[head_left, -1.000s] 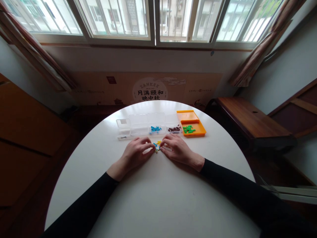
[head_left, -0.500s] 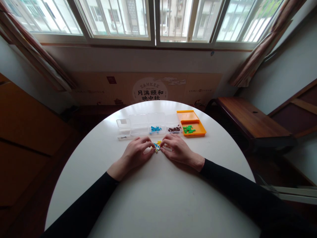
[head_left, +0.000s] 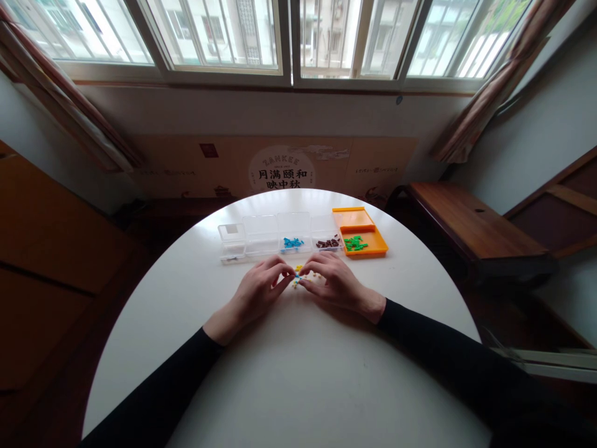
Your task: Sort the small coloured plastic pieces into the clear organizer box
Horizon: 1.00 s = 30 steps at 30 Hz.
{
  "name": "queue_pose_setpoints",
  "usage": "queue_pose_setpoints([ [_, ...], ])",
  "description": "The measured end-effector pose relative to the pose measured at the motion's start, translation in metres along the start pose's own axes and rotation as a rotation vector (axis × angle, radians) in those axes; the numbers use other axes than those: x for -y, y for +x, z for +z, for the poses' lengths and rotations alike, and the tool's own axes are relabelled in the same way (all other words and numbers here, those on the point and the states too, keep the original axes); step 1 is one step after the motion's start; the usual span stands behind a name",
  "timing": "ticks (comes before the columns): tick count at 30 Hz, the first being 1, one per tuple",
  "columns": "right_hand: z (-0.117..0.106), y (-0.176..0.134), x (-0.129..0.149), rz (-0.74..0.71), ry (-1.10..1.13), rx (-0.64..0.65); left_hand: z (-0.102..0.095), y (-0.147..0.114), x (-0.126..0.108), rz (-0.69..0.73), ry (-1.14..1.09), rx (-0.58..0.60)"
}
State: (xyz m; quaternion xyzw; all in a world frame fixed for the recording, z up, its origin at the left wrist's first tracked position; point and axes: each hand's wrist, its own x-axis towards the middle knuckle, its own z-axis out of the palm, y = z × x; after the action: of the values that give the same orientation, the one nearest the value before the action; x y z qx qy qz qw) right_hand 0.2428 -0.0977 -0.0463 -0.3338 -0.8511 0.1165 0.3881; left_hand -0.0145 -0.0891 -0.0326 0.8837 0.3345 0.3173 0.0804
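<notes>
My left hand [head_left: 261, 286] has its thumb and index finger pinched together, with a small blue piece [head_left: 297, 275] at their tips. Facing it from the right, my right hand [head_left: 334, 281] has its thumb and index finger curled in beside the same spot; what they grip is too small to make out. Under and between the fingertips, small yellow pieces [head_left: 299, 268] and other tiny coloured bits are scattered on the white table [head_left: 280, 367]. My fingers partly hide this pile.
Beyond my hands stands a row of clear plastic boxes [head_left: 261, 231] with raised lids. Blue pieces [head_left: 293, 244] lie in one, dark brown pieces [head_left: 328, 242] in another. An orange box [head_left: 380, 244] at the right holds green pieces [head_left: 356, 243]. A wooden bench [head_left: 476, 218] stands beyond the table.
My fingertips have drawn slightly closer together, and the left pinch has tightened. More of the scattered pieces show beneath my right hand. The boxes have stayed put.
</notes>
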Motion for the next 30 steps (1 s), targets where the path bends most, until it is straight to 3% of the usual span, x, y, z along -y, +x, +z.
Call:
queue_pose_setpoints([
  [13,0.0023,-0.0006,-0.0026,-0.015,-0.008,-0.013,-0.0003,0.0003,-0.003,0.045,0.029,0.001],
  [19,0.0005,0.0003,-0.0013,-0.025,0.011,-0.049,0.0008,0.0008,-0.0034,0.052,0.013,-0.077],
  [30,-0.0031,0.0014,0.0044,0.015,0.02,-0.059,-0.0015,0.0038,-0.0065,0.046,0.026,-0.104],
])
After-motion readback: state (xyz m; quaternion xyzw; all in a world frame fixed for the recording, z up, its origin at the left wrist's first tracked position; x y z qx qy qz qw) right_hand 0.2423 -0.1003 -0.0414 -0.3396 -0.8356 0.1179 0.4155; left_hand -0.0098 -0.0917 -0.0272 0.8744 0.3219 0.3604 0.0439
